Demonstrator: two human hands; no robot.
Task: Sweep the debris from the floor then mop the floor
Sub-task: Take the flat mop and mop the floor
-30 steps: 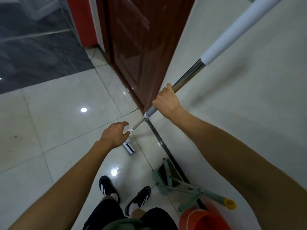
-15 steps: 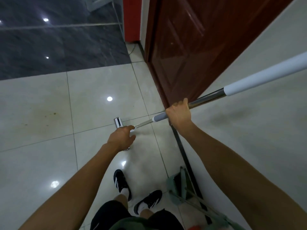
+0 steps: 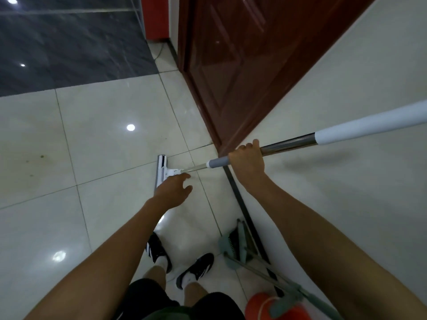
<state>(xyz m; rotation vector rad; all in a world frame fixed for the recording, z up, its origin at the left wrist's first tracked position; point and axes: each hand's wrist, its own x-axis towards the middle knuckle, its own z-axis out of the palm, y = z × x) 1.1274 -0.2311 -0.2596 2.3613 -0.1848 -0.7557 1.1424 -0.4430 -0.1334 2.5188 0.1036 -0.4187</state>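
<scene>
A long mop (image 3: 288, 144) with a steel shaft and white upper grip slants down to a narrow white flat head (image 3: 161, 170) resting on the pale tiled floor (image 3: 97, 139). My right hand (image 3: 248, 159) is closed around the shaft where the steel meets a grey collar. My left hand (image 3: 173, 190) hovers just below the thin lower rod near the head, fingers spread and holding nothing. A green broom and dustpan set (image 3: 238, 247) leans against the wall at the lower right.
A dark red wooden door (image 3: 233, 65) stands ahead on the right beside a cream wall (image 3: 346, 192). An orange bucket (image 3: 258, 306) sits at the bottom right. Dark grey tiles (image 3: 69, 47) lie farther ahead. My two black shoes (image 3: 159, 250) are below the hands.
The mop head has come into full view on the floor. My left hand has let go of the lower rod and opened. The view has shifted toward the door.
</scene>
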